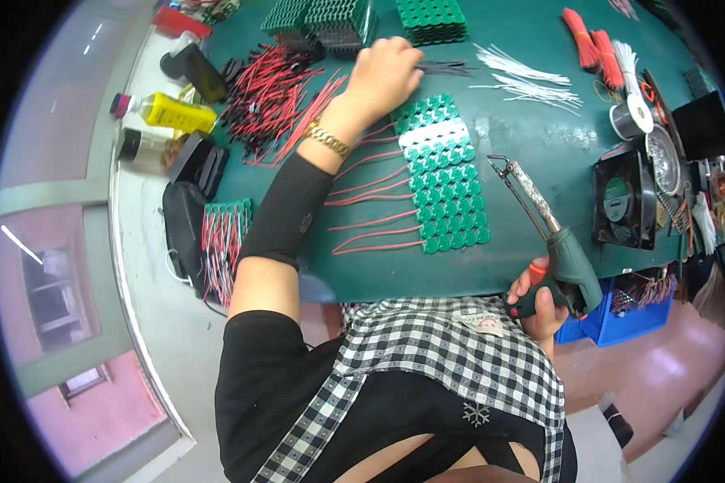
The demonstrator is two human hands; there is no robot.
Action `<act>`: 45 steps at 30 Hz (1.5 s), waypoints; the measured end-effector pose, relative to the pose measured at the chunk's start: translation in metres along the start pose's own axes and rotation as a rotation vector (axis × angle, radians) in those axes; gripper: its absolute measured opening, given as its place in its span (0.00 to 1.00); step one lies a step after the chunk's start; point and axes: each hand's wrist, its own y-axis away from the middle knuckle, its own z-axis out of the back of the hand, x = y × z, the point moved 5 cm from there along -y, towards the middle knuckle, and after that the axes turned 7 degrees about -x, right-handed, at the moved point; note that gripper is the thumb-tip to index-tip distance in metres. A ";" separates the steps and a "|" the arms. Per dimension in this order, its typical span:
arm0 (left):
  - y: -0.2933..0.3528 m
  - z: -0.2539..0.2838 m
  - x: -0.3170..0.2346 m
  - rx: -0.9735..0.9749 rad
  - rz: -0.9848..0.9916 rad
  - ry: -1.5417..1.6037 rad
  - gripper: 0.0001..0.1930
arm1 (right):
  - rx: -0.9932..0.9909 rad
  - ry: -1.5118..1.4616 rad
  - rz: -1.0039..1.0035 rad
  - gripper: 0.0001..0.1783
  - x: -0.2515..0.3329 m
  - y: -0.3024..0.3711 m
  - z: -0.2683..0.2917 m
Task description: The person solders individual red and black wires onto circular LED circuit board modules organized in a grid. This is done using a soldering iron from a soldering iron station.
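My left hand [385, 74] reaches over the far part of the bench, fingers curled down at the left end of some thin black wires [449, 68]. Its fingertips are partly hidden, so whether they grip a wire does not show. In my right hand [542, 314] is a green soldering gun [573, 270], held by its handle near the front edge, tip pointing up and away. Between the hands lies a panel of green circuit boards [451, 189] in rows. Red wires [379, 193] stick out from its left side, and a pale strip crosses an upper row.
A heap of red and black wires [270, 101] lies left, beside a yellow bottle [173, 111]. Stacked green boards [432, 20] stand at the back. White wires [532, 79], a solder spool [632, 117] and a black fan [623, 200] are right. A blue bin [628, 318] sits below.
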 end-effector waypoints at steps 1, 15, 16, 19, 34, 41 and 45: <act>-0.015 -0.011 -0.005 0.011 -0.074 -0.036 0.12 | -0.003 0.005 0.011 0.27 0.005 -0.009 -0.002; -0.089 -0.066 0.001 0.201 0.104 0.194 0.07 | -0.099 0.029 0.030 0.23 0.026 -0.071 0.019; -0.095 -0.066 -0.001 0.200 0.113 0.260 0.07 | -0.080 0.024 0.032 0.22 0.029 -0.071 0.023; -0.106 -0.061 -0.001 0.159 0.064 0.380 0.08 | -0.059 -0.004 -0.005 0.20 0.035 -0.075 0.030; -0.045 -0.097 -0.006 0.684 -0.651 -0.691 0.07 | 0.043 0.004 0.007 0.17 0.021 -0.066 0.041; -0.013 -0.055 -0.011 0.305 -0.367 -0.271 0.04 | -0.110 0.029 -0.025 0.21 -0.015 -0.063 0.036; 0.010 -0.017 -0.022 0.264 0.004 0.131 0.04 | -0.140 0.022 -0.051 0.26 -0.026 -0.061 0.026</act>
